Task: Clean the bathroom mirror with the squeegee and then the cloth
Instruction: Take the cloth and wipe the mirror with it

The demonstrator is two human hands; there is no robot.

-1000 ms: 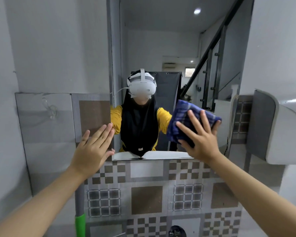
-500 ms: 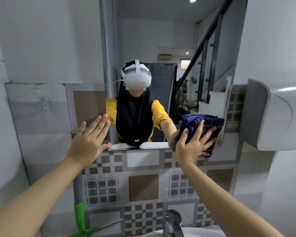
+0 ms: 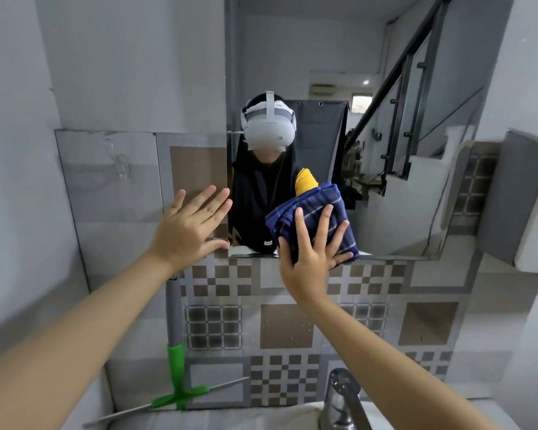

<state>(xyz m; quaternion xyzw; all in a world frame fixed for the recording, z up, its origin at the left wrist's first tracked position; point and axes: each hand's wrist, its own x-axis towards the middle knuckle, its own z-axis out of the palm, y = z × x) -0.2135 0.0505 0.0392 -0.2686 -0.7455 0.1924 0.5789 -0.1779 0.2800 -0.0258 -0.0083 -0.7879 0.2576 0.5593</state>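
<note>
The right hand (image 3: 312, 259) is spread flat, fingers fanned, pressing a folded blue checked cloth (image 3: 317, 215) against the mirror (image 3: 385, 150) near its bottom edge, at about the centre of the frame. It holds the cloth by palm pressure, not by a closed grip. The left hand (image 3: 188, 228) is also open and flat and holds nothing; it rests on the tiled wall (image 3: 339, 321) at the mirror's lower left corner, fingertips right at the glass edge.

The squeegee (image 3: 176, 352) is set aside, leaning in the lower left of the frame with its handle running up the wall and its blade down by the tap (image 3: 342, 395). So the cloth stage seems under way.

What matters next: nearly all the glass lies above and to the right of the cloth, so the right hand is the 1 placed to sweep up and across, with the left just bracing.
</note>
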